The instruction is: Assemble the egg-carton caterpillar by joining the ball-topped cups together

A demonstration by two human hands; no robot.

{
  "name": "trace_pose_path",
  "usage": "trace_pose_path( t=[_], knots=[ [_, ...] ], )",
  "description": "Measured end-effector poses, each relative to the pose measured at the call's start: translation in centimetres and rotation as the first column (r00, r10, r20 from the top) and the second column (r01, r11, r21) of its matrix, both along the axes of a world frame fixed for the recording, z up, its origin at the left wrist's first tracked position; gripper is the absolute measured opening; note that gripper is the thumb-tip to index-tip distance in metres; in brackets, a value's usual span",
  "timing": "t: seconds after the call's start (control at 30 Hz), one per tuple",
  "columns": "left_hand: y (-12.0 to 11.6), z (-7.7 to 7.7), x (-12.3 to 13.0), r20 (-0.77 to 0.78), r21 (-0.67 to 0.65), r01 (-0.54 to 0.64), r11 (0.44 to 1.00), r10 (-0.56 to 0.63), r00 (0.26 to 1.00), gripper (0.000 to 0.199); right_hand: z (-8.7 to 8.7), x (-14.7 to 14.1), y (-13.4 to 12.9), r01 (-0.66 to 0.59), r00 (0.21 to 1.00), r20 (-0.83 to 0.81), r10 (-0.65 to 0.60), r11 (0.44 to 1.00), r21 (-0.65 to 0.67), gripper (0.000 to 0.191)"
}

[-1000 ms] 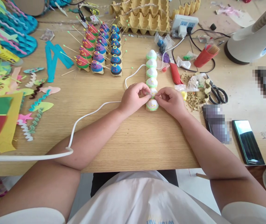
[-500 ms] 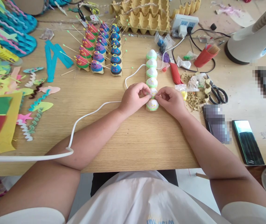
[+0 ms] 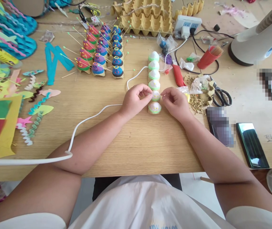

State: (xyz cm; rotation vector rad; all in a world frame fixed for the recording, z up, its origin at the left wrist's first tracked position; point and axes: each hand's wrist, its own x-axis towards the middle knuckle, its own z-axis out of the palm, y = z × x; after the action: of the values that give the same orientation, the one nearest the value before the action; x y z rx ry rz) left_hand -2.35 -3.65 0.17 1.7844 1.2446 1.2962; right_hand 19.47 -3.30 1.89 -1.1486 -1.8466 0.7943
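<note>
A strip of egg-carton cups [image 3: 154, 74] stands in front of me, its domes covered in white clay with green bands at the base. Small yellow dots show on the nearer domes. My left hand [image 3: 137, 99] is at the strip's left side, thumb and forefinger curled together against the second-nearest dome. Whatever lies between those fingertips is too small to make out. On the other side, my right hand [image 3: 176, 103] hangs slightly apart from the same dome, its thumb and forefinger pinched close. I cannot see what, if anything, they hold.
Painted carton strips with antennae [image 3: 99, 58] stand at back left, near blue paper strips [image 3: 52, 63]. Egg trays [image 3: 145, 19] and a power strip [image 3: 187, 24] are behind. Scissors [image 3: 222, 95], a red cup of sticks [image 3: 208, 58] and a phone [image 3: 252, 144] lie right. A white cable [image 3: 78, 122] crosses my left arm.
My right hand has drawn back a little to the right from the second-nearest dome. My left hand stays at it. The whole view has shifted slightly.
</note>
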Motion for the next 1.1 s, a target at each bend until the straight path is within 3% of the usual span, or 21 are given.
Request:
trace_pose_path(
  t=[0.2,0.47,0.77,1.1],
  knots=[
    [0.0,-0.1,0.0,0.034,-0.022,-0.027,0.999,0.027,0.999,0.012,0.2,0.3,-0.3,-0.035,0.993,0.112,0.019,0.99,0.139,0.016],
    [0.3,-0.8,0.0,0.042,0.023,-0.013,1.0,0.012,0.999,0.015,-0.1,1.3,0.2,-0.134,0.938,0.347,-0.015,0.906,0.402,0.03],
    [0.4,-0.7,0.0,0.015,0.006,-0.009,1.0,0.009,1.0,0.017,0.4,1.0,-0.2,-0.135,0.878,0.466,-0.106,0.88,0.455,0.033],
    [0.4,-0.6,0.1,0.016,0.01,-0.004,1.0,0.003,1.0,0.017,-0.1,1.1,-0.1,-0.18,0.853,0.509,-0.116,0.85,0.496,0.032]
  ],
)
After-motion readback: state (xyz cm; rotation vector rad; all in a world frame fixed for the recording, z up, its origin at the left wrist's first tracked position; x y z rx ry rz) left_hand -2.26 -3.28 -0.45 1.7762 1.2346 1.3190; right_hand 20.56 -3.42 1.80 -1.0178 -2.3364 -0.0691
